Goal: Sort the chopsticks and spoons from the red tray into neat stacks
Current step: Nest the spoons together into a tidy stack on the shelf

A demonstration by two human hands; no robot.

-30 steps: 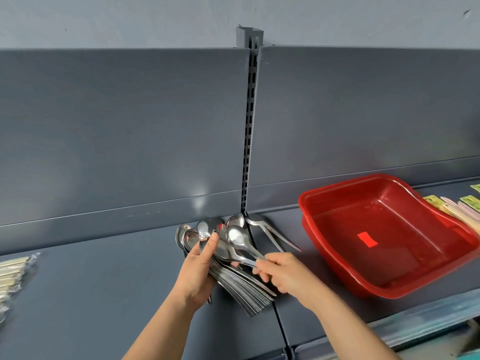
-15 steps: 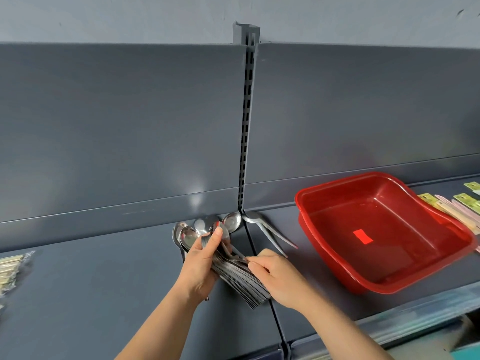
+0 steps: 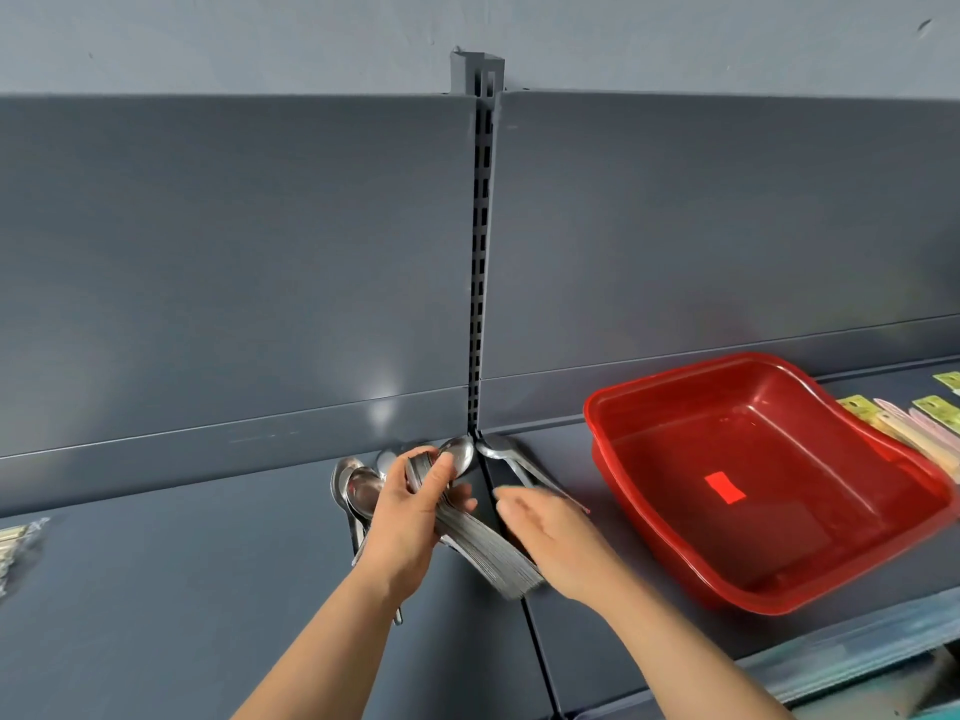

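The spoon stack (image 3: pixel 483 543) sits low in the middle of the view, over the seam of the grey shelf (image 3: pixel 156 589). Its bowls point to 11 o'clock and its handles fan down to 5 o'clock. The left hand (image 3: pixel 410 522) grips the stack near the bowls, with the thumb pressed on top. The right hand (image 3: pixel 550 537) is at 3 o'clock from the stack by the handle ends, its fingers loosely spread and holding nothing. Blur hides whether it touches the stack.

Loose spoons (image 3: pixel 358 491) lie at 9 o'clock from the left hand. Two more spoons (image 3: pixel 498 449) lie at 12 o'clock, at the foot of the slotted upright (image 3: pixel 480 252).

The red tray (image 3: pixel 675 558) stands at 3 o'clock, with a red label (image 3: pixel 723 487) on its floor that shows no writing. Packed chopsticks (image 3: pixel 904 433) lie just beyond the tray, and the print on their yellow-green tags is too small to read. Wrapped chopsticks (image 3: pixel 10 543) lie far off at 9 o'clock.
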